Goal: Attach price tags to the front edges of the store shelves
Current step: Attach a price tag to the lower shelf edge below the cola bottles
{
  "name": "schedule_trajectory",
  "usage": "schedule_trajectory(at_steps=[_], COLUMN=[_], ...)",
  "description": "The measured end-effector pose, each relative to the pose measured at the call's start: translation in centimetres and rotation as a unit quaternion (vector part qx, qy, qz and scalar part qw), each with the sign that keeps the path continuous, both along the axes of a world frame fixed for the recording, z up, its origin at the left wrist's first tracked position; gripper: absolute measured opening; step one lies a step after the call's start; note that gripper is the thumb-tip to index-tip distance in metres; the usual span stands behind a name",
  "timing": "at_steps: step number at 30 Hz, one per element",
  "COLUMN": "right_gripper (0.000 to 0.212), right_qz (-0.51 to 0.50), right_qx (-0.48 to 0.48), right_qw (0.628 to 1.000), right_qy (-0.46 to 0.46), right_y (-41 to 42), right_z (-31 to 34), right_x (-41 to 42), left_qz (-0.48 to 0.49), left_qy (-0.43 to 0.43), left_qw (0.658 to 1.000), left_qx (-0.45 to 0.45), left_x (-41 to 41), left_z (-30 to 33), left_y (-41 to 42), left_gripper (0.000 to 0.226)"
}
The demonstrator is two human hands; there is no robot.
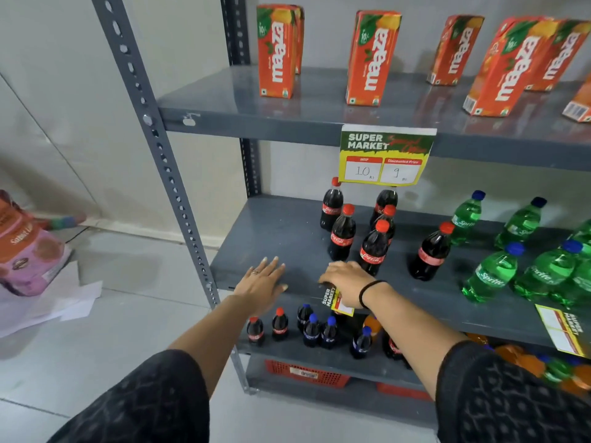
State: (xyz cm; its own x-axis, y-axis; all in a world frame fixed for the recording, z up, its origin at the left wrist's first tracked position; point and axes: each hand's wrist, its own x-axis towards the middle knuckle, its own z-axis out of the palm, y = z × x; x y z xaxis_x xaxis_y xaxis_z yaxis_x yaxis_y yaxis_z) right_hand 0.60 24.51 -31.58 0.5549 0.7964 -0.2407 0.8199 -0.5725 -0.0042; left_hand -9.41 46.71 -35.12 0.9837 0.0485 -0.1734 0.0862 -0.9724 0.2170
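Observation:
A grey metal rack fills the head view. My right hand (347, 279) is shut on a yellow and green price tag (335, 301), pressed against the front edge of the middle shelf (431, 306), just in front of the cola bottles (372, 247). My left hand (263, 281) lies flat and open on the bare left part of that shelf, fingers spread. A tag (385, 155) reading 10 and 9 hangs from the front edge of the upper shelf (256, 124). Another tag (564, 329) hangs on the middle shelf edge at far right.
Orange juice cartons (372, 59) stand on the upper shelf. Green soda bottles (492, 271) crowd the right of the middle shelf. Small bottles (315, 329) line the lower shelf, with red baskets (307, 374) beneath. The rack's upright post (166, 161) is at left; bags and paper (32, 251) lie on the floor.

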Motion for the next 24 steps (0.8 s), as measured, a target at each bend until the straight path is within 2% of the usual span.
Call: schedule_trajectory(at_steps=[3,9,13,15,18,20,24], right_gripper=[0.046,0.014,0.010,0.009,0.006,0.010,0.011], right_qz=[0.012,-0.031,-0.039,-0.060,-0.115,-0.156,-0.244], right_qx=[-0.001,-0.013,-0.013,0.027,0.143,0.205,0.266], right_qw=[1.000,0.999,0.999,0.996,0.979,0.959,0.923], right_qy=[-0.023,-0.002,0.029,0.054,0.089,0.115,0.133], right_y=[0.2,1.1,0.9,0.2,-2.3,-4.4,-7.4], right_z=[0.5,1.0,1.9,2.9,3.3,2.3,-1.3], right_x=[0.7,0.8,1.1,1.1,0.2,-1.3,-4.1], left_qz=[0.006,0.013,0.010,0.010,0.013,0.020,0.021], left_qy=[0.044,0.055,0.054,0.052,0.056,0.054,0.031], left_qw=[0.999,0.998,0.998,0.998,0.998,0.997,0.999], left_qx=[-0.015,-0.031,-0.031,-0.027,-0.032,-0.044,-0.022], left_x=[0.5,1.1,1.0,0.9,0.8,1.0,2.0], left_z=[-1.2,-1.8,-2.0,-2.1,-1.9,-1.4,-0.1], left_y=[-0.2,0.3,0.3,0.3,0.1,-0.1,-1.1], left_gripper=[0.061,0.061,0.061,0.061,0.061,0.061,0.059])
